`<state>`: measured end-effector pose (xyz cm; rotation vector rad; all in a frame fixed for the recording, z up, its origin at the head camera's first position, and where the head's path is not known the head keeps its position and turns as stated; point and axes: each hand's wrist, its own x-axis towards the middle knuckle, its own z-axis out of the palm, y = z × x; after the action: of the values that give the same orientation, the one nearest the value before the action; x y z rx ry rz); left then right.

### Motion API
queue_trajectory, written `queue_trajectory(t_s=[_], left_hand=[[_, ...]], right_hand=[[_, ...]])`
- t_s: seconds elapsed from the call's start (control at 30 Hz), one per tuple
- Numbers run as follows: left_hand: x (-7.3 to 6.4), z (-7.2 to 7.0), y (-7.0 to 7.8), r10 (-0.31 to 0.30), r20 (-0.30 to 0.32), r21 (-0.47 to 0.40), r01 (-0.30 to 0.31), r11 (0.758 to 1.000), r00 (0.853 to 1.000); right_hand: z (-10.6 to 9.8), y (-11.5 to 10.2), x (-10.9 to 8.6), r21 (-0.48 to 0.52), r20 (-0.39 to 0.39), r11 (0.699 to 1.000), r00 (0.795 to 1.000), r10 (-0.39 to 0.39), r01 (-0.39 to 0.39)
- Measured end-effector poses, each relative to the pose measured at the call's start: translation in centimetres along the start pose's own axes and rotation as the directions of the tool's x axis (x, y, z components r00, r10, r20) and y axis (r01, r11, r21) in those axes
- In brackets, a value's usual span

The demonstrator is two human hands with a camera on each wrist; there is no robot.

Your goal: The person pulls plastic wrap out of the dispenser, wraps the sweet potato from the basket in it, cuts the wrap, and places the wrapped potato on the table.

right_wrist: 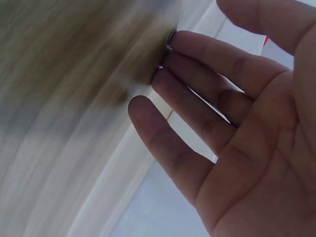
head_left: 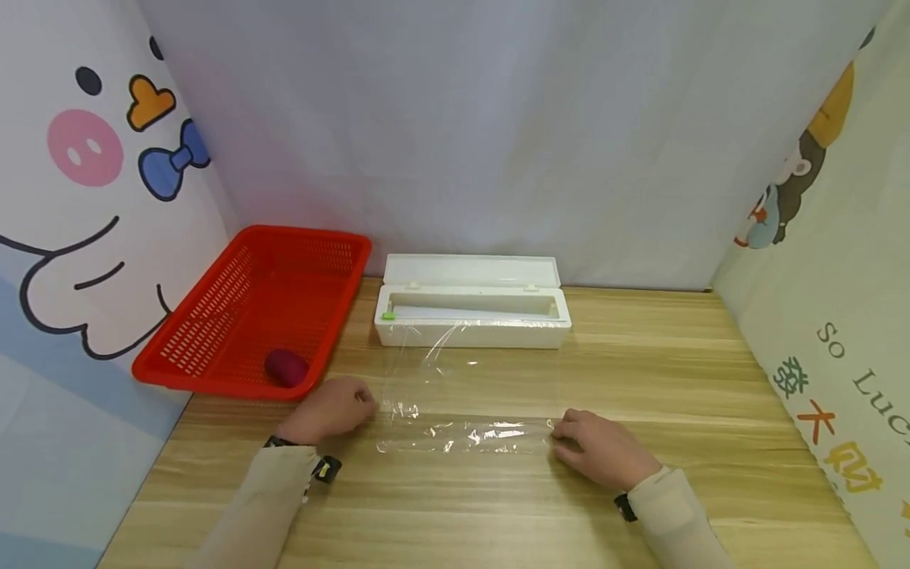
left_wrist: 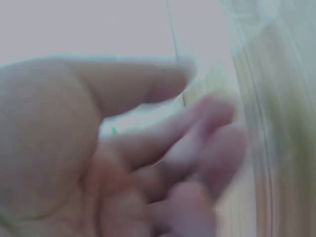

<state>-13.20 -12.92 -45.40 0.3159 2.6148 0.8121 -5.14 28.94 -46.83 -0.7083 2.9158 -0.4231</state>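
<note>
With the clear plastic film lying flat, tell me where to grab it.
Pinch the clear plastic film at its crinkled near corners, from above and outside. The wrinkles rise off the wooden table, and the left hand and right hand are beside them.

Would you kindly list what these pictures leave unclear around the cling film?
- Left hand: head view shows only its back, left wrist view is blurred, so contact with the film is uncertain.
- Right hand: fingers straight in the wrist view; touch unclear.
- Dispenser box: the roll inside is hidden by its wall.

Both hands (head_left: 334, 409) (head_left: 600, 446) low, fingers relaxed.
</note>
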Motion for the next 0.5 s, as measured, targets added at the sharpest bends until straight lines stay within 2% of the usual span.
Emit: queue_trajectory(t_s=[0.1,0.2,0.27,0.37,0.5], left_hand=[[1.4,0.4,0.1,-0.023,-0.147,-0.054,0.015,0.998,0.989],[2.6,0.9,0.2,-0.064,-0.215,-0.134,0.036,0.99,0.975],[3.2,1.2,0.1,-0.079,-0.232,-0.158,0.043,0.986,0.97],[3.6,1.5,-0.1,-0.093,-0.214,-0.188,0.053,0.981,0.972],[4.1,1.9,-0.4,-0.062,-0.201,-0.167,0.029,0.986,0.978]], right_hand=[[0.2,0.1,-0.1,0.033,-0.002,0.999,1.0,0.012,-0.012],[0.6,0.3,-0.2,0.074,-0.012,0.997,0.999,0.031,-0.03],[0.9,0.5,-0.2,0.093,-0.023,0.995,0.999,0.036,-0.034],[1.1,0.6,-0.4,0.114,-0.05,0.993,0.998,0.03,-0.024],[1.0,0.8,-0.7,0.111,-0.102,0.994,0.995,0.023,-0.011]])
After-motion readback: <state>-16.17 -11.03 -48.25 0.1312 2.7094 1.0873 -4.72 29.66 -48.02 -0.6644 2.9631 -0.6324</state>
